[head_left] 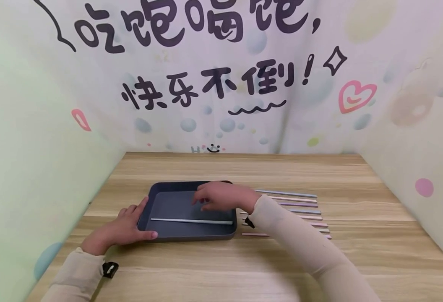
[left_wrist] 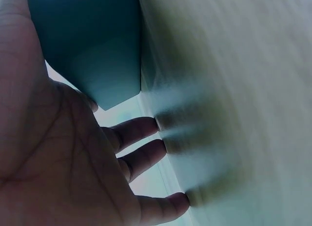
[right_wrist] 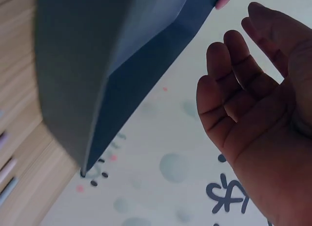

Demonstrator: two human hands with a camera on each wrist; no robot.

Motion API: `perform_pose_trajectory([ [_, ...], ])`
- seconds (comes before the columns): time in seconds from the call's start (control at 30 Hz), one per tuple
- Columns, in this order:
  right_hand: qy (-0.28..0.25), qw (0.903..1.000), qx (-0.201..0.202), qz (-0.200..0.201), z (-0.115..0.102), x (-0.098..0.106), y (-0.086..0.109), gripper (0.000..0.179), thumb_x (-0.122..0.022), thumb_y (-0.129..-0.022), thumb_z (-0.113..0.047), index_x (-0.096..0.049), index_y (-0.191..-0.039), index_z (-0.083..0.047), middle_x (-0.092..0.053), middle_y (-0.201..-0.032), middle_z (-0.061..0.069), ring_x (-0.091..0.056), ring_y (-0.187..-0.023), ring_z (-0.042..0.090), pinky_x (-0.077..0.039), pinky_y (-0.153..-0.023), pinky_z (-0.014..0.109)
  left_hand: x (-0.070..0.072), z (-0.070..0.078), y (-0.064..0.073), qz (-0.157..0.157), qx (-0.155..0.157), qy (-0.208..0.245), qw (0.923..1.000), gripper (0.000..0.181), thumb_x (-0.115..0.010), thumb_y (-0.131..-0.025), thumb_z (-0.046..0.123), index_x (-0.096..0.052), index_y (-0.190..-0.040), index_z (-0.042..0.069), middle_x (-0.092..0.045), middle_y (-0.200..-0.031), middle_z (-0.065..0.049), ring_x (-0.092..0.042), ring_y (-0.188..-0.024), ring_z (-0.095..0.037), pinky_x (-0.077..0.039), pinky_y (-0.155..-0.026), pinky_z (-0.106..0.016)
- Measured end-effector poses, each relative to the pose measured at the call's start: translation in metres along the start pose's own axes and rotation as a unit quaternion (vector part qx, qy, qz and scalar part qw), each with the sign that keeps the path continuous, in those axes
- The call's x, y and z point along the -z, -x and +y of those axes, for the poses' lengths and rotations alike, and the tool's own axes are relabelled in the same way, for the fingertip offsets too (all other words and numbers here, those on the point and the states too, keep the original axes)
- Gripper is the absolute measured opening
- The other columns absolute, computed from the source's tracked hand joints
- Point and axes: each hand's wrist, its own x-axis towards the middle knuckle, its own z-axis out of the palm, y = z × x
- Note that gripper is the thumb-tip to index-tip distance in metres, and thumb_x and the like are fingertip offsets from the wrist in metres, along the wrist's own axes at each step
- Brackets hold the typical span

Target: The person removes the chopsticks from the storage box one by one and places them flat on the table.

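Observation:
A dark grey rectangular tray (head_left: 187, 238) lies on the table with a single pale chopstick (head_left: 191, 221) along its near part. My left hand (head_left: 121, 226) rests at the tray's near left corner, thumb on the front rim and forefinger along the left side. In the left wrist view, three of its fingers (left_wrist: 146, 157) stretch out beside the tray wall (left_wrist: 92, 45), tips on the tabletop. Above the tray's right half hovers my right hand (head_left: 221, 196), its fingers loosely bent and nothing between them. The right wrist view shows that hand (right_wrist: 258, 109) apart from the tray (right_wrist: 73, 79).
Right of the tray, several chopsticks (head_left: 300, 217) in blue, white, purple and pink lie roughly parallel, partly hidden under my right forearm (head_left: 300, 239). A wood-grain table (head_left: 191, 268) carries everything. Behind it hangs a printed white backdrop (head_left: 206, 126), with pale walls on both sides.

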Motion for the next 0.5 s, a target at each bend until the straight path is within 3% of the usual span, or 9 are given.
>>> perform_pose_trajectory([
  [0.23,-0.002,0.9995,-0.007,-0.030,-0.005,-0.001,-0.022,0.028,-0.070,-0.095,-0.023,-0.070,-0.122,-0.013,-0.065,-0.110,0.004,-0.055,-0.093,0.007,-0.045,-0.080,0.022,0.000,-0.002,-0.001,0.003,0.000,-0.003,1.0000,0.121,-0.075,-0.078,0.061,-0.008,-0.155,-0.005,-0.034,-0.138,-0.042,-0.028,-0.125,-0.063,-0.036,-0.095,-0.067],
  [0.5,-0.021,0.9972,-0.032,-0.065,-0.006,-0.009,-0.044,0.033,-0.072,-0.094,-0.022,-0.069,-0.125,-0.012,-0.067,-0.112,0.003,-0.056,-0.091,0.007,-0.045,-0.078,0.022,0.000,-0.001,0.000,0.001,0.002,0.002,1.0000,0.122,-0.075,-0.079,0.062,-0.008,-0.156,-0.004,-0.034,-0.138,-0.040,-0.030,-0.126,-0.060,-0.036,-0.096,-0.066],
])
